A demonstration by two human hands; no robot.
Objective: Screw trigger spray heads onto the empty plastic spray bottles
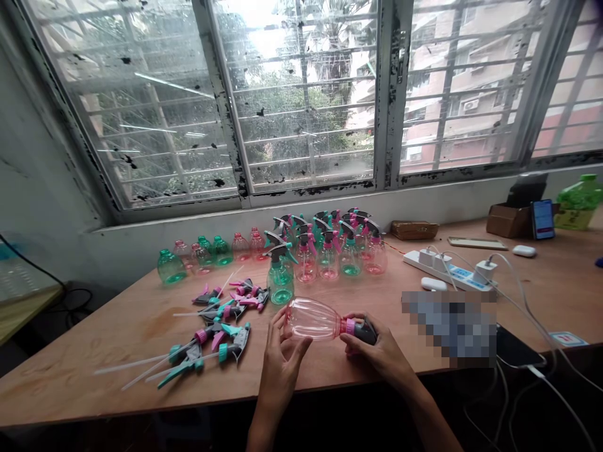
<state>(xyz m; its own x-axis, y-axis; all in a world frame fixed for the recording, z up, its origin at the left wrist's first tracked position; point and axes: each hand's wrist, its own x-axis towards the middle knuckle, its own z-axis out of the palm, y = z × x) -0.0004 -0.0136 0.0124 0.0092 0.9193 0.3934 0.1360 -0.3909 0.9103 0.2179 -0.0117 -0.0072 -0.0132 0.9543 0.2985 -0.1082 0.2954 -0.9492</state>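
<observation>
I have the left hand (279, 363) grasping the base of the pink bottle (313, 318), the right hand (380, 349) gripping its spray head (363, 332), bottle sideways above the counter (125, 333); leftward lie loose sprayers (238, 342), beyond stand spray bottles (350, 258).

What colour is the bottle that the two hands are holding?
The bottle is see-through pink; it shows best in the head view.

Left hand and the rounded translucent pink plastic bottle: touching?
Touching. Head view: the left hand cups the base end of the translucent pink plastic bottle, thumb against its near side.
</observation>
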